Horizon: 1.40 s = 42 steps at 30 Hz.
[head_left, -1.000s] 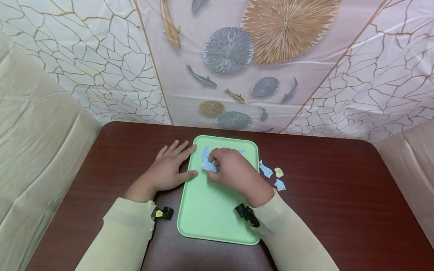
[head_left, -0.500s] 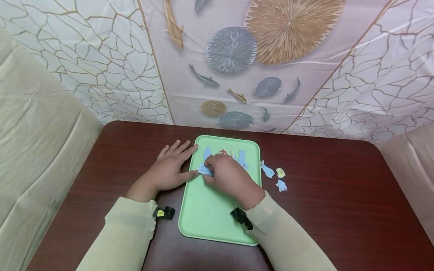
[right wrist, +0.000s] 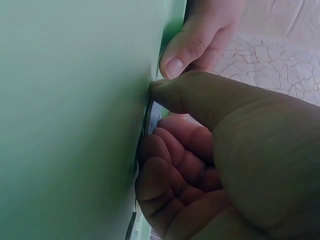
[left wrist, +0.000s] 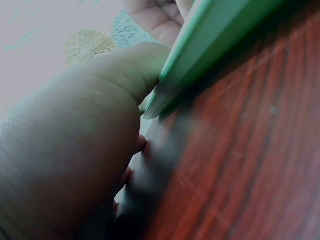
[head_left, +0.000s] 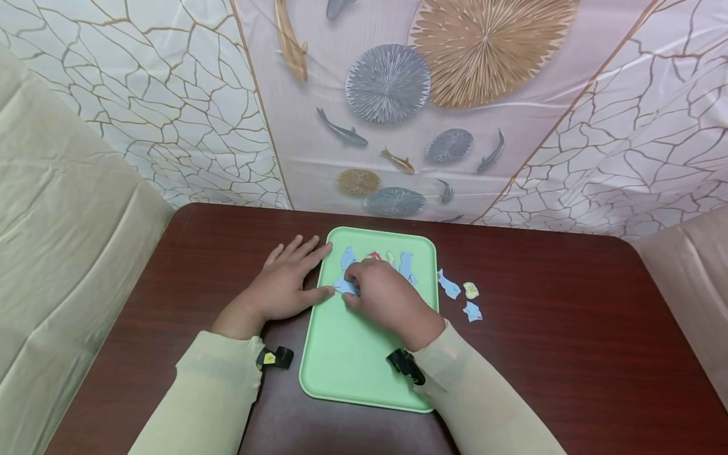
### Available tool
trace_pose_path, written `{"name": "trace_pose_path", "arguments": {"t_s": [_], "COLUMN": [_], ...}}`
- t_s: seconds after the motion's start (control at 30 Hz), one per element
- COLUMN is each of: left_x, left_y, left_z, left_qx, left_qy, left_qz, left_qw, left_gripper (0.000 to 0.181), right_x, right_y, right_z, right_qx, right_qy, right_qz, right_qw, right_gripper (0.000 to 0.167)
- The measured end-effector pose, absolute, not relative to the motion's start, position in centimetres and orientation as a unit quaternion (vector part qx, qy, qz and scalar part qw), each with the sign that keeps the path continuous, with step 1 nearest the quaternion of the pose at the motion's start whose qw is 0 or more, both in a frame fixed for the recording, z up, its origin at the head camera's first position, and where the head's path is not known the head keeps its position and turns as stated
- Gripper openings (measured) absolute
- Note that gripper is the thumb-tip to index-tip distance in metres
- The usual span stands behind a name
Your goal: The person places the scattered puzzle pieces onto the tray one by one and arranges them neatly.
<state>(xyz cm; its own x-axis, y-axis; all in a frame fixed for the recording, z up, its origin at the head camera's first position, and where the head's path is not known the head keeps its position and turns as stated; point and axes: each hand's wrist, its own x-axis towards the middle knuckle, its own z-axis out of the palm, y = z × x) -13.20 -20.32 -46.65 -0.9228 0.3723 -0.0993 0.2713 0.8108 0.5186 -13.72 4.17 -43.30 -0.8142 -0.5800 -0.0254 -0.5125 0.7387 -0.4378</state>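
In the head view my right hand is over the upper part of a green tray. Between its thumb and curled fingers it holds a light blue puzzle piece, low against the tray floor; the hand covers part of it. The right wrist view shows the piece edge-on between thumb and fingertips. Just above lies another blue piece; I cannot tell whether the two touch. My left hand lies flat on the table with fingers spread, its thumb and index fingertip at the tray's left rim.
Farther up the tray lie a red piece, a yellow one and a long blue one. Right of the tray, on the brown table, are two blue pieces and a small yellow piece. A patterned curtain hangs behind.
My right hand has shifted left and slightly nearer with the blue puzzle piece, uncovering the red, yellow and long blue pieces. In the last half second it barely moves. The left hand stays put.
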Motion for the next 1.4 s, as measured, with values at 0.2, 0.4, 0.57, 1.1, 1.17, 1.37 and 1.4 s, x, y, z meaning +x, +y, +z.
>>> {"name": "trace_pose_path", "arguments": {"t_s": [0.2, 0.4, 0.57, 1.1, 1.17, 1.37, 1.4], "left_x": [-13.2, -13.3, -13.3, -13.1, -13.1, -13.1, -13.1], "left_y": [-20.1, -20.1, -20.2, -20.4, -20.3, -20.3, -20.3], "left_z": [-46.6, -46.6, -46.5, -46.5, -46.5, -46.5, -46.5], "left_qx": [0.170, 0.171, 0.172, 0.170, 0.168, 0.167, 0.167], "left_qy": [0.945, 0.945, 0.944, 0.944, 0.945, 0.944, 0.944], "left_qz": [0.259, 0.260, 0.261, 0.260, 0.260, 0.264, 0.264], "left_qw": [0.102, 0.104, 0.104, 0.108, 0.109, 0.108, 0.108], "left_gripper": [0.088, 0.088, 0.088, 0.089, 0.089, 0.090, 0.090], "right_x": [-13.7, -13.7, -13.6, -12.7, -12.8, -13.3, -13.4], "right_y": [4.4, 4.6, 4.6, 5.8, 6.6, 9.4, 9.9], "right_z": [-43.5, -43.4, -43.1, -39.1, -38.4, -36.5, -36.3], "right_qx": [-0.300, -0.307, -0.317, -0.301, -0.293, -0.256, -0.246], "right_qy": [0.928, 0.927, 0.926, 0.936, 0.939, 0.946, 0.948], "right_qz": [-0.206, -0.200, -0.188, -0.129, -0.134, -0.158, -0.162], "right_qw": [0.084, 0.083, 0.084, 0.125, 0.122, 0.121, 0.120], "right_gripper": [0.023, 0.023, 0.026, 0.046, 0.044, 0.040, 0.040]}}
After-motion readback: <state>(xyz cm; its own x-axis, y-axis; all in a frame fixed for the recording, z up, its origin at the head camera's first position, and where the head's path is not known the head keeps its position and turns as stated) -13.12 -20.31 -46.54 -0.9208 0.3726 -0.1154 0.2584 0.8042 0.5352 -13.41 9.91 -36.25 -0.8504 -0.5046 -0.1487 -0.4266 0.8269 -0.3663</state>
